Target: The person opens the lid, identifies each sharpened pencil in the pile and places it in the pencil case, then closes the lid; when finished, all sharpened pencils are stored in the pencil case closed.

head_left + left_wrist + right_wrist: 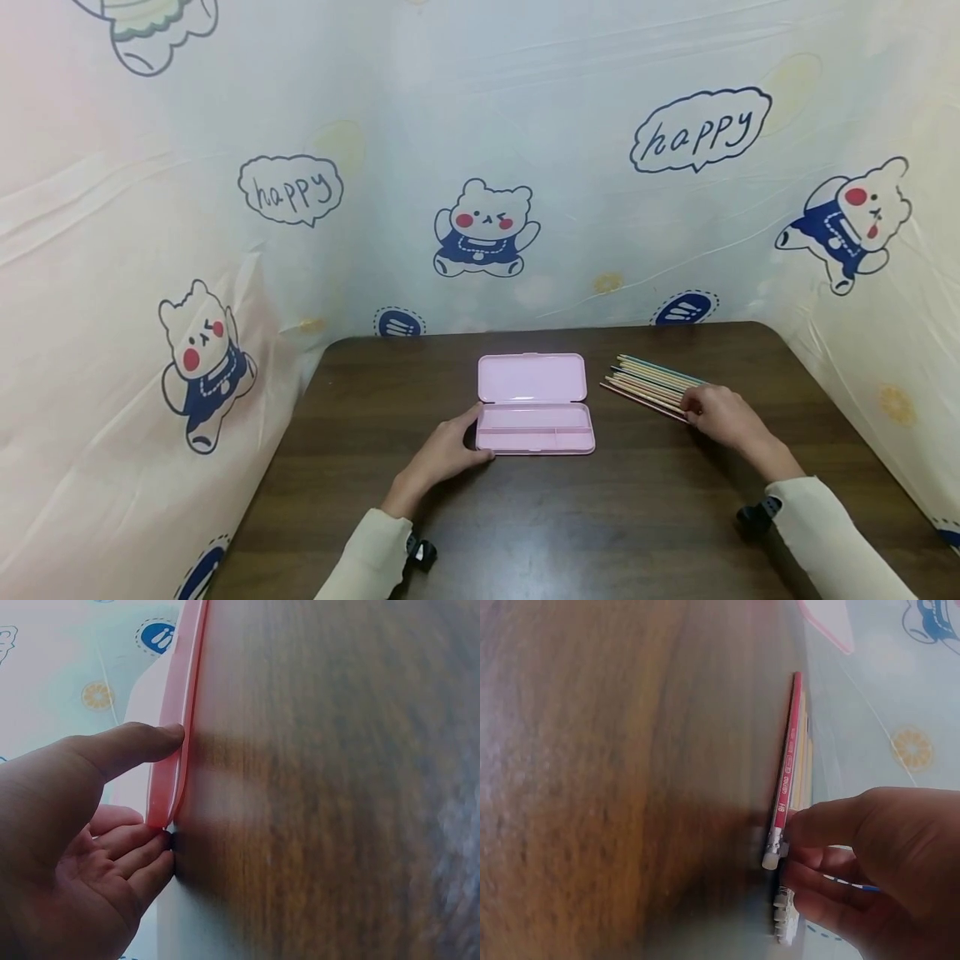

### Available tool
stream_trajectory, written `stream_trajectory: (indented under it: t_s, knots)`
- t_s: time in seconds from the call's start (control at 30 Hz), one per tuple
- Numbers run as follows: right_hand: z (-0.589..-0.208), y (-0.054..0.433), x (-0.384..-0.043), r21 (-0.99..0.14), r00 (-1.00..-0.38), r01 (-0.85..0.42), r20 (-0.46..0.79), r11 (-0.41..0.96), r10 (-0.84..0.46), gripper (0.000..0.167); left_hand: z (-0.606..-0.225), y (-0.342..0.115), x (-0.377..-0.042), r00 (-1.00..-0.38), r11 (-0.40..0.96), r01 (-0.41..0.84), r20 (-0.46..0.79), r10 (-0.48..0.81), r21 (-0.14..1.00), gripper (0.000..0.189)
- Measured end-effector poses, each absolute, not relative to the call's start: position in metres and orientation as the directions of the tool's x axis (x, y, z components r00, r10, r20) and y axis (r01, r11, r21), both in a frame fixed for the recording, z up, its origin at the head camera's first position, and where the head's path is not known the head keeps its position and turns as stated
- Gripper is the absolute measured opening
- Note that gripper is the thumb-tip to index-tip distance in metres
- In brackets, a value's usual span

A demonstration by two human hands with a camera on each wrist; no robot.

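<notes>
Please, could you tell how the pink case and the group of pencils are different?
The case is one wide, open box; the pencils are many thin sticks.
The case is pink; the pencils show several colours.
The left hand grips the case; the right hand grips the pencils' eraser end.
Both are on the brown table.

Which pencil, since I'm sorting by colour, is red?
The red pencil, frontmost of the row in the head view; the other pencils look yellowish, teal or dark.
</notes>
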State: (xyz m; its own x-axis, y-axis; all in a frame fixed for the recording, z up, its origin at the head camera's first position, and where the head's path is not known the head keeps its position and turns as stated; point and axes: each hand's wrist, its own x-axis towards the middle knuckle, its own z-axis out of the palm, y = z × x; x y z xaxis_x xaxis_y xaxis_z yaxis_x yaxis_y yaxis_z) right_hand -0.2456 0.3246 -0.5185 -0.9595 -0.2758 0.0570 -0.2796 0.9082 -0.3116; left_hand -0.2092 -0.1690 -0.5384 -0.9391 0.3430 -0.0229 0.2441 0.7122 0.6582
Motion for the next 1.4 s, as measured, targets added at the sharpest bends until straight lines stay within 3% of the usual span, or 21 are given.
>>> stream_trajectory:
  t_s: [0.47, 0.7, 1.4]
  knots:
    - [-0.513, 0.324, -0.239, -0.308, -0.965, -0.261, 0.076, 0.915, -0.25, 0.01, -0.539, -0.166, -0.209, -0.935, 0.712, 0.256, -0.021, 0.355, 0.654, 0.092]
    - [-0.506, 0.322, -0.238, -0.372, -0.967, -0.252, 0.125, 0.893, -0.221, 0.01, -0.538, -0.168, -0.21, -0.934, 0.711, 0.258, -0.018, 0.356, 0.654, 0.092]
    - [-0.455, 0.291, -0.226, -0.419, -0.896, -0.408, 0.355, 0.811, -0.268, 0.015, -0.539, -0.17, -0.21, -0.934, 0.716, 0.251, -0.031, 0.356, 0.652, 0.092]
